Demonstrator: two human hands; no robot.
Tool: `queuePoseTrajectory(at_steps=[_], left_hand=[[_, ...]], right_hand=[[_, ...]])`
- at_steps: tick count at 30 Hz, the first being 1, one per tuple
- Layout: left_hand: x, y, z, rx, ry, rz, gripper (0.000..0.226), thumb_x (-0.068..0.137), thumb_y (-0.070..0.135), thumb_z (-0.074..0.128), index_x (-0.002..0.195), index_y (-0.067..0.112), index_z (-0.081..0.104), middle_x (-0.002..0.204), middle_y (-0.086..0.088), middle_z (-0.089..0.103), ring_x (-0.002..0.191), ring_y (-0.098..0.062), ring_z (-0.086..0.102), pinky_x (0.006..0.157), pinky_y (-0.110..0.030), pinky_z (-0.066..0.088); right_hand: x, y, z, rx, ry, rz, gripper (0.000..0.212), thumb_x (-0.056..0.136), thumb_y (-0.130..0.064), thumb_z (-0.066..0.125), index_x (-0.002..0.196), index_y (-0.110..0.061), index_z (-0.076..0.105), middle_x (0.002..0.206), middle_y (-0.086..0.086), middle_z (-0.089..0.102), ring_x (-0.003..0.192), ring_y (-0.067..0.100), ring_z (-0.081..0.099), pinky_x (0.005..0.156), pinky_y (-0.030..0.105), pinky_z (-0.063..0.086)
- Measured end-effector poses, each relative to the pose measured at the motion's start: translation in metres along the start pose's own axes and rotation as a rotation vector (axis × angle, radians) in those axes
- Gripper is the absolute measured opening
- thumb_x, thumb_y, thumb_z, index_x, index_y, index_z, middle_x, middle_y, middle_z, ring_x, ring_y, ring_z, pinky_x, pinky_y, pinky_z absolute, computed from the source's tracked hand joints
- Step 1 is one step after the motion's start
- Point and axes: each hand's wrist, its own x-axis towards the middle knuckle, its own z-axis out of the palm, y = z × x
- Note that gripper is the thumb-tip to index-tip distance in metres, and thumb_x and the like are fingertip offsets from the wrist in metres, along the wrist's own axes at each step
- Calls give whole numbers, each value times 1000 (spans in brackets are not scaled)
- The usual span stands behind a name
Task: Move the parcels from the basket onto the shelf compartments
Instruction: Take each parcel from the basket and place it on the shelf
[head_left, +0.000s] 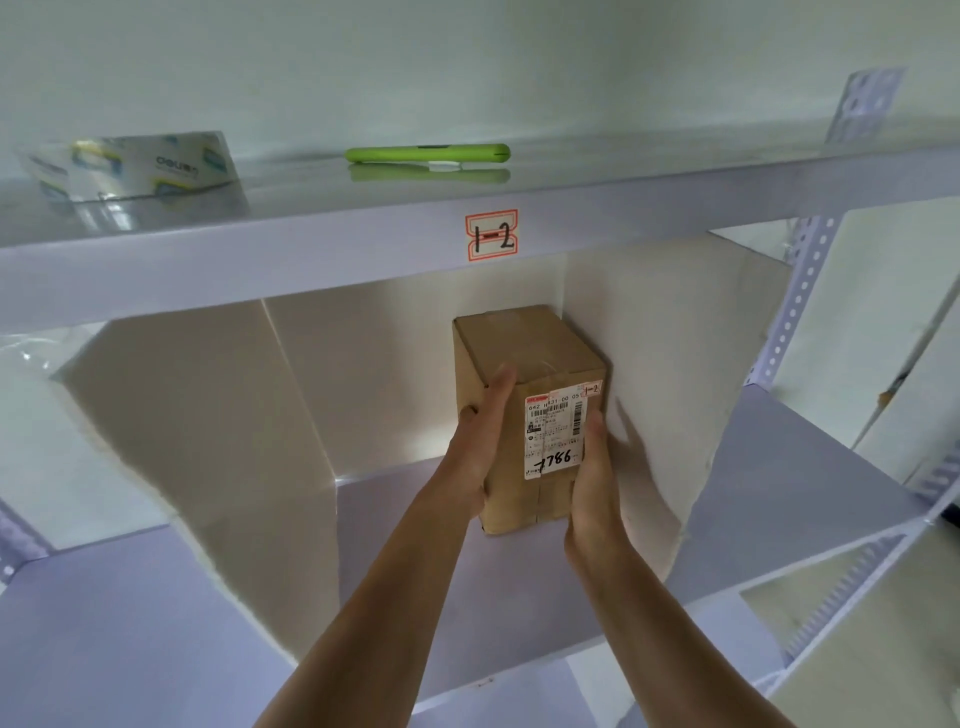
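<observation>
A tall brown cardboard parcel stands upright on the pale shelf board, inside the compartment marked with the label "1-2". It sits close to the white divider on the right. A white shipping label with "7786" written on it faces me. My left hand grips the parcel's left side. Against its right front edge, my right hand holds it. The basket is out of view.
On the top shelf lie a roll of printed packing tape at the left and a green cutter in the middle. A white divider bounds the compartment's left. A perforated metal upright stands at the right.
</observation>
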Motion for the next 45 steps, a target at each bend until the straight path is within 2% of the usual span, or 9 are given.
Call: queuePoseTrajectory(at_steps=[3,8,11,13,16,20,24,28,45], left_hand=[[-8,2,-3,-5,4,13,136,45,110,57,154,28,48,146,11,62,128,-16,55,100,-51,35],[-40,-3,-8,42,51,39,72,92,79,51,139,24,46,125,15,62,115,-8,48,104,-39,34],[-70,-13,-12,48,79,4,101,84,89,45,166,32,29,167,8,38,154,-19,33,126,-50,25],[-91,-25,-13,7,101,14,91,94,84,39,168,32,24,173,5,30,160,-24,27,129,-57,20],[-132,-44,-12,-27,141,61,77,101,77,35,166,37,29,163,13,40,158,-23,30,127,-59,22],[-191,-74,-18,-48,227,91,88,93,83,36,167,36,25,175,5,26,160,-29,28,125,-60,25],[-257,-107,-32,-94,302,99,81,99,77,35,166,31,30,172,1,34,156,-27,36,126,-57,29],[-318,-138,-62,-164,442,96,71,105,69,38,163,28,37,166,1,44,150,-25,45,124,-56,36],[-492,-272,-302,-310,760,-25,63,105,68,41,149,25,54,153,3,56,133,-18,55,114,-50,45]], right_hand=[[-13,3,-3,-13,7,-19,73,84,-74,51,141,-29,63,131,-4,74,124,18,68,115,51,47],[-34,5,-15,-22,-7,-28,81,75,-75,54,140,-28,65,132,-6,73,128,15,64,119,47,43],[-50,2,-21,-25,-47,-16,92,70,-82,53,145,-29,60,138,-7,69,133,15,60,122,46,38],[-62,-1,-24,-47,-89,-14,91,73,-83,52,148,-33,56,141,-8,67,135,14,59,122,46,39],[-85,-4,-30,-74,-174,-3,90,75,-83,56,154,-39,48,147,-11,61,137,13,56,121,44,40],[-136,-8,-38,-123,-296,57,57,105,-57,48,158,-37,39,150,-13,54,138,12,49,109,36,35],[-186,2,-44,-193,-433,89,48,110,-49,41,151,-25,49,138,-12,58,128,6,53,109,30,40],[-246,22,-36,-276,-562,165,60,108,-58,36,159,-26,43,165,-5,42,149,14,41,125,41,31],[-484,169,98,-410,-870,380,53,112,-46,39,155,-17,48,160,2,49,147,21,47,124,45,36]])
